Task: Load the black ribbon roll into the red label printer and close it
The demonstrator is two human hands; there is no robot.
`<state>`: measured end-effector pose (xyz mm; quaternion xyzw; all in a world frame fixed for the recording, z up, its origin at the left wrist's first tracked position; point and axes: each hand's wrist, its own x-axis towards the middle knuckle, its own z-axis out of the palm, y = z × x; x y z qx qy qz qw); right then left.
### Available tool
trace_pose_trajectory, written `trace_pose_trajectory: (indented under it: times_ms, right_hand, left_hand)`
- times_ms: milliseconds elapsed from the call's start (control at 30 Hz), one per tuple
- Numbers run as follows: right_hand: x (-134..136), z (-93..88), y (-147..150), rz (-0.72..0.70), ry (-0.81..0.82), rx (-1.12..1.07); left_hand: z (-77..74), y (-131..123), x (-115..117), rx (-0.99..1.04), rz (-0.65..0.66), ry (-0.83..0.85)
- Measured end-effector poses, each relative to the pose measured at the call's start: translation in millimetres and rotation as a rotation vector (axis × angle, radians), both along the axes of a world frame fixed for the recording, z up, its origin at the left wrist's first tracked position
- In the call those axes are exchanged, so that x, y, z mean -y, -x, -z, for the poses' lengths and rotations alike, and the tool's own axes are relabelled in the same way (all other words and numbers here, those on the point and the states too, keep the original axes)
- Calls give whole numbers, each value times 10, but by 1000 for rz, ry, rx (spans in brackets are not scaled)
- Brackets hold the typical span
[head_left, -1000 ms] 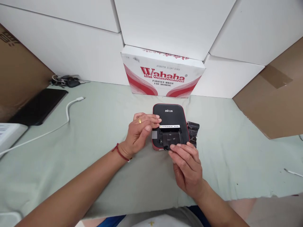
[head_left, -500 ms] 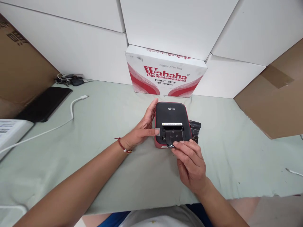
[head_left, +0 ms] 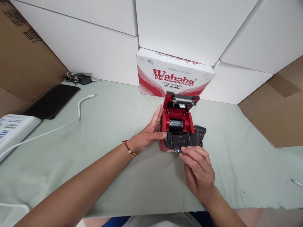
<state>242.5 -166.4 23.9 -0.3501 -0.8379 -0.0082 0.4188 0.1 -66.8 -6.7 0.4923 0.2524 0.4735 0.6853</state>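
Observation:
A red and black label printer lies on the cloth-covered table with its lid raised at the far side. Inside sits a shiny black roll. From it a black strip runs over the printer's near edge. My left hand grips the printer's left side, thumb on the black front part and fingers along the outer wall. Pinched in the fingers of my right hand is the strip's near end. Against the printer's right side is a crinkled black piece, partly hidden.
A white and red Wahaha carton stands behind the printer against white boxes. At left are keys, a black flat device, a white cable and a white box. Brown cardboard stands at right.
The printer's lid has swung up and away from me, exposing the red inside and the roll. Both hands keep their places on the printer and strip. The view has shifted slightly.

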Motion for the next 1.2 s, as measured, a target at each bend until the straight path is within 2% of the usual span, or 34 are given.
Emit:
trace_pose_trajectory:
  times_ms: [100, 167, 233, 300, 367, 467, 567, 667, 833, 900, 1000, 1100, 1200]
  right_hand:
    - [-62, -148, -59, -27, 76, -14]
    - [-179, -307, -131, -20, 234, -61]
    - [-381, -499, -194, 4, 456, -103]
    - [-654, -692, -202, 31, 664, -57]
    - [-944, -847, -116, 100, 762, 116]
    - [-1275, -958, 156, 232, 707, 536]
    - [-1423, -950, 428, 326, 677, 907]
    - [-1473, -901, 557, 355, 692, 992]
    - [-1448, -920, 521, 328, 691, 980]
    - [-1359, -1016, 431, 307, 687, 922]
    - [-1149, -1260, 151, 264, 744, 671]
    - [-964, -1497, -313, 204, 815, 435]
    - [-921, -1533, -825, 264, 902, 467]
  left_hand:
    - [77, -17, -16, -46, -34, -31]
    - [156, -44, -50, -59, -137, -68]
    - [231, -69, -97, -103, -356, -62]
    - [270, -83, -138, -197, -605, 5]
    - [254, -83, -156, -297, -719, 27]
    - [155, -82, -131, -389, -665, -66]
    - [67, -100, -92, -417, -599, -98]
    - [60, -114, -96, -409, -595, -81]
    - [140, -92, -184, -339, -724, -34]
    - [156, -82, -199, -334, -721, -44]
    - [143, -77, -169, -339, -647, -67]
    - [105, -78, -116, -351, -535, -76]
    - [70, -84, -87, -367, -469, -75]
